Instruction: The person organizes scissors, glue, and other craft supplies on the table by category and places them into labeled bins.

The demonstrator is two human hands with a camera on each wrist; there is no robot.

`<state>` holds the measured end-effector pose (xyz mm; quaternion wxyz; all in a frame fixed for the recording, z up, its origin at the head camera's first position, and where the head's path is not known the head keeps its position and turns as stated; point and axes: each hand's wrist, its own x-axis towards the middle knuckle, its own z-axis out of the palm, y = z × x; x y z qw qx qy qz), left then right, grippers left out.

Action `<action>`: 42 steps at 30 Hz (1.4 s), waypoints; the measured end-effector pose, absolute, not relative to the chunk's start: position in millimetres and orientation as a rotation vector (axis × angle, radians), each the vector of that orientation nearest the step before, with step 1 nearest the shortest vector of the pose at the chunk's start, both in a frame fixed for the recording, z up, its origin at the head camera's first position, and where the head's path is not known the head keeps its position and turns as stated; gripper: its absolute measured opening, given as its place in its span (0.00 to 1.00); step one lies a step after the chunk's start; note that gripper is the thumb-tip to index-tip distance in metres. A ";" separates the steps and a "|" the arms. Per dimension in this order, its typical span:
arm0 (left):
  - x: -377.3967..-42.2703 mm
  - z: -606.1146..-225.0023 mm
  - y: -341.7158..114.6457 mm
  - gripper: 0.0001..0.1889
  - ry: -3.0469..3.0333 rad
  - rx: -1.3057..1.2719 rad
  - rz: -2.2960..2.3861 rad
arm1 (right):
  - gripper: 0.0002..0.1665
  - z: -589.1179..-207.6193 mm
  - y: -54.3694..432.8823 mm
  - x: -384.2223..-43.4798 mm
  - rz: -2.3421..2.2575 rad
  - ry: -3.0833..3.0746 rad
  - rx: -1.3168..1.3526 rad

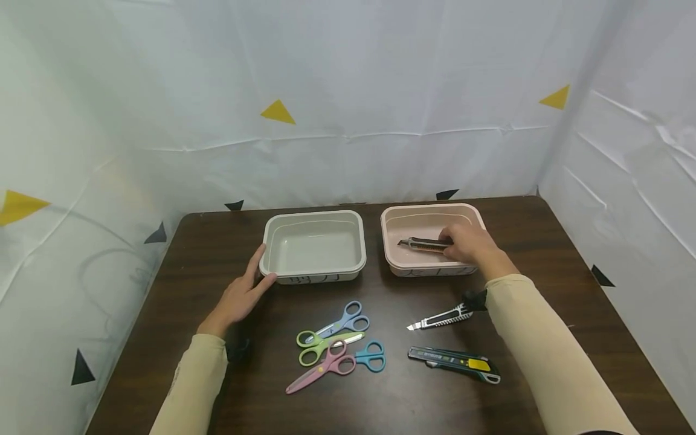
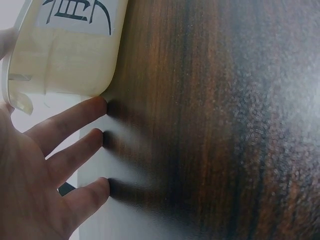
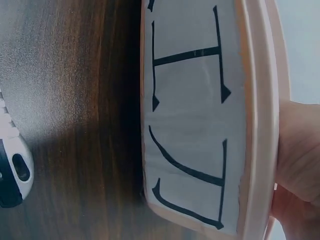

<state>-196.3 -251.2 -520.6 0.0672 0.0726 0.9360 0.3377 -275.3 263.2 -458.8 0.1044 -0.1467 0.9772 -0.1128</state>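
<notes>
My right hand reaches over the pink basin at the back right and holds a dark box cutter inside it, the tip pointing left. In the right wrist view the basin's labelled front wall hides the cutter and most of the fingers. My left hand touches the near left corner of the pale grey basin, thumb and forefinger along its rim. Seen from the left wrist, the other fingers spread straight, their tips down at the dark tabletop.
Overlapping scissors with blue, green, pink and teal handles lie front centre, among them the pink scissors. To their right lie a silver box cutter and a dark green and yellow box cutter. White sheeting hangs behind the table.
</notes>
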 end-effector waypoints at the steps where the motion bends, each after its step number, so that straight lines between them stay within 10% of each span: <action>1: -196.0 -520.4 -251.0 0.39 2.818 0.218 1.020 | 0.13 -459.3 263.6 -275.2 -0.334 2.879 -0.442; 42: -195.1 -517.6 -245.9 0.39 2.809 0.197 1.021 | 0.16 -464.7 264.7 -277.0 -0.374 2.839 -0.334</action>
